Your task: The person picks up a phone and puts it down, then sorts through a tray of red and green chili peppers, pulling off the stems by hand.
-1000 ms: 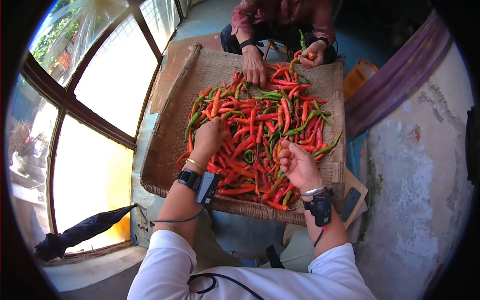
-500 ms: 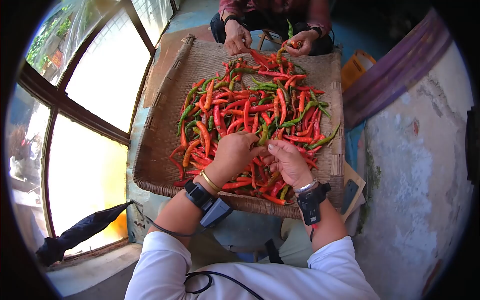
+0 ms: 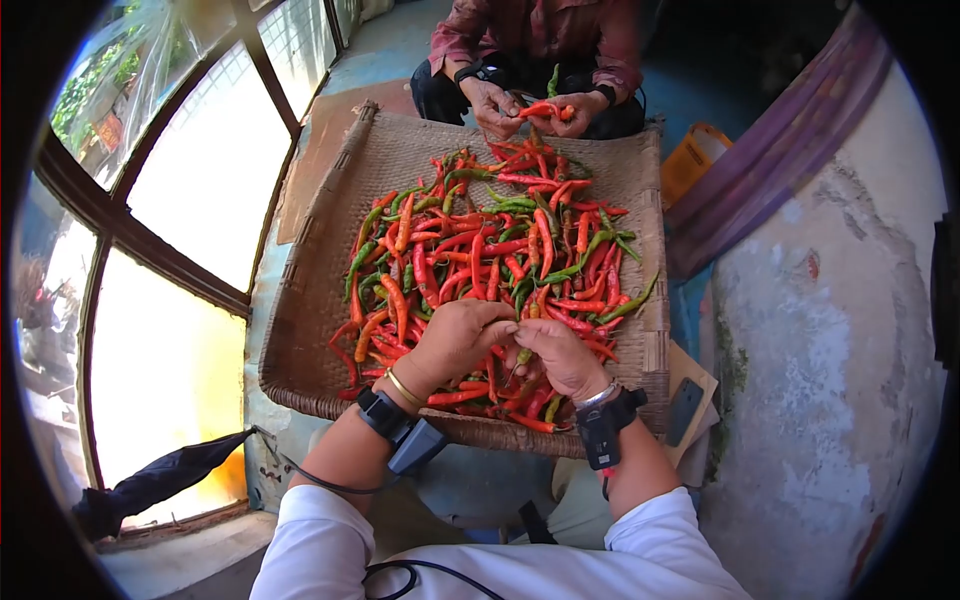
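Over the near part of a wide woven basket [image 3: 300, 345], my two hands meet at the fingertips. My right hand [image 3: 562, 356] is closed around a yellow-green chili pepper [image 3: 524, 357], whose lower part shows beneath the fingers. My left hand [image 3: 460, 338] pinches at the upper end of the same pepper; its fingertips touch my right thumb, and the exact grip is partly hidden. Around and below both hands lies a heap of red chili peppers [image 3: 476, 262] with green ones [image 3: 585, 262] mixed in.
Across the basket sits another person [image 3: 545, 45], both hands holding a red chili pepper [image 3: 546, 110]. Windows [image 3: 165, 370] line the left, with a folded dark umbrella [image 3: 165, 478] below. A wall [image 3: 800, 370] and purple curtain [image 3: 775, 150] stand at right; a phone [image 3: 686, 402] lies beside the basket.
The yellow-green pepper now points down under my right fingers instead of up between my hands. The other person's hands have come together on a red pepper. The view has tilted up slightly.
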The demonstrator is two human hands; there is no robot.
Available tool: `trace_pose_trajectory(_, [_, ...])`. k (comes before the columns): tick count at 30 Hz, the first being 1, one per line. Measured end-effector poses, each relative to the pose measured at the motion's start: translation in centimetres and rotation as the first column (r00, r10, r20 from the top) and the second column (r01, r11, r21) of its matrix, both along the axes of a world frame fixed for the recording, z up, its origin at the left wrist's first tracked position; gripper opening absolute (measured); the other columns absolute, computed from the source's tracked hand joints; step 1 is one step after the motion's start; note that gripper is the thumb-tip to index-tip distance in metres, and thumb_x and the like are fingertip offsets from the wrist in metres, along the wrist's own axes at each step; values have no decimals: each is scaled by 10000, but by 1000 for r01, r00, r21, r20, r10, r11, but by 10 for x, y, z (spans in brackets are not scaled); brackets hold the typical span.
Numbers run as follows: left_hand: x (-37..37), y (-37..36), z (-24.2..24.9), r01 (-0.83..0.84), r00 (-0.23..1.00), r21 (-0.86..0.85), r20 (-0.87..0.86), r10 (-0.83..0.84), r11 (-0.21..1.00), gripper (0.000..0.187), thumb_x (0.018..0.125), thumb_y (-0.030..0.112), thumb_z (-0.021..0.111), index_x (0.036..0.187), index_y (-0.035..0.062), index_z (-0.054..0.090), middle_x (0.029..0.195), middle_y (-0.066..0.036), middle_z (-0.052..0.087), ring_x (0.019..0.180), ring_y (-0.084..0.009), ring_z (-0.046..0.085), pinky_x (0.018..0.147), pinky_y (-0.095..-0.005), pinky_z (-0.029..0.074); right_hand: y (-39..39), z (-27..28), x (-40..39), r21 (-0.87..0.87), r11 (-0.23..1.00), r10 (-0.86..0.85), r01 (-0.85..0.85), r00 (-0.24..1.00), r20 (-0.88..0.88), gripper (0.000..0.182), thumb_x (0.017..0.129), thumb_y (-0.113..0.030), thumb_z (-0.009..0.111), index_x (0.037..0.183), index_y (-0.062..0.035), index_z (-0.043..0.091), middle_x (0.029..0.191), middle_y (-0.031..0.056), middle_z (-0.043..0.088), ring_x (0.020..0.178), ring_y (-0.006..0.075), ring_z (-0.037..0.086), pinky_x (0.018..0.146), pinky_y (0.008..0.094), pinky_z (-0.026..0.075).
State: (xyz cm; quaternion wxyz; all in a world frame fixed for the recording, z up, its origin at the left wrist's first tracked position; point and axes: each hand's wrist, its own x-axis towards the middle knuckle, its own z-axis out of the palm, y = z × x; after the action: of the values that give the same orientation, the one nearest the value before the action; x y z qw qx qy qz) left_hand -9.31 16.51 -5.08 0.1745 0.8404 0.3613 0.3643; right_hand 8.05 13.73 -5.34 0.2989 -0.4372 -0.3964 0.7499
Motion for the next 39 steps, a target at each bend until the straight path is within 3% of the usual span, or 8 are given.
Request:
trace_pose_trajectory(2, [0, -4, 2, 182, 961, -460, 272, -58, 869, 206, 743, 164, 604, 879, 10, 584, 650, -96, 572, 582, -232, 538, 562, -311, 444, 2, 3, 6, 1, 1000, -24, 24, 997, -70, 246, 852, -261, 460, 880, -34, 553, 624, 5, 557, 493, 42, 490, 423, 148, 355])
trace_pose_trajectory(10, [-31, 12, -8, -162, 959, -393, -279, 50, 905, 174, 699, 139, 615, 829, 24, 602, 686, -126, 587, 654, -252, 582, 592, -338, 454, 11, 19, 39, 7, 998, -56, 56, 998, 17, 277, 854, -260, 473, 933, 0, 531, 641, 20, 552, 522, 55, 512, 433, 155, 380])
trace_pose_trajectory(13, [-34, 14, -23, -181, 923, -284, -379, 63, 942, 180, 664, 152, 620, 800, 36, 604, 659, -120, 571, 666, -281, 564, 619, -375, 449, 17, 16, 36, 13, 838, -479, 546, 747, -461, 323, 845, -249, 501, 1078, -36, 435, 892, 84, 564, 867, 163, 567, 686, 287, 487])
trace_pose_trajectory(17, [-34, 10, -40, -75, 926, -91, -375, 35, 993, 165, 645, 179, 616, 756, 57, 605, 640, -122, 556, 662, -290, 555, 618, -394, 448, 14, 5, 33, -75, 819, -560, 569, 762, -325, 285, 852, -206, 486, 1070, -27, 446, 927, 101, 574, 825, 164, 567, 671, 286, 479])
trace_pose_trajectory(27, [-25, 9, -22, -137, 695, -340, -703, -155, 930, 170, 651, 238, 591, 693, 76, 622, 658, -111, 583, 646, -287, 572, 592, -377, 466, 6, -7, 15, -10, 945, -322, 326, 928, -189, 238, 853, -204, 484, 992, -13, 508, 775, 49, 588, 642, 88, 562, 515, 185, 435])
trace_pose_trajectory(32, [-27, 12, 1, -48, 995, -481, -99, 0, 875, 158, 712, 150, 612, 791, 13, 616, 657, -105, 595, 608, -213, 581, 561, -305, 457, 3, -7, 8, -31, 979, -201, 199, 978, -58, 251, 848, -231, 494, 985, -22, 517, 756, 41, 589, 612, 77, 555, 494, 176, 427])
trace_pose_trajectory(35, [-18, 8, -2, 78, 965, -699, 231, 122, 711, 136, 765, 64, 596, 883, -3, 602, 670, -38, 584, 598, -75, 515, 562, -219, 440, 1, -7, -1, -77, 986, -156, 151, 986, -63, 258, 849, -246, 493, 985, -29, 521, 749, 41, 588, 597, 76, 548, 483, 177, 426])
trace_pose_trajectory(39, [-5, -2, 2, 227, 958, -636, 282, -53, 738, 196, 768, 31, 588, 956, -22, 565, 724, -18, 589, 671, -58, 539, 604, -204, 456, -1, -13, -8, -74, 963, -267, 260, 955, -127, 252, 822, -261, 546, 943, -41, 530, 712, 23, 568, 544, 53, 510, 441, 171, 408])
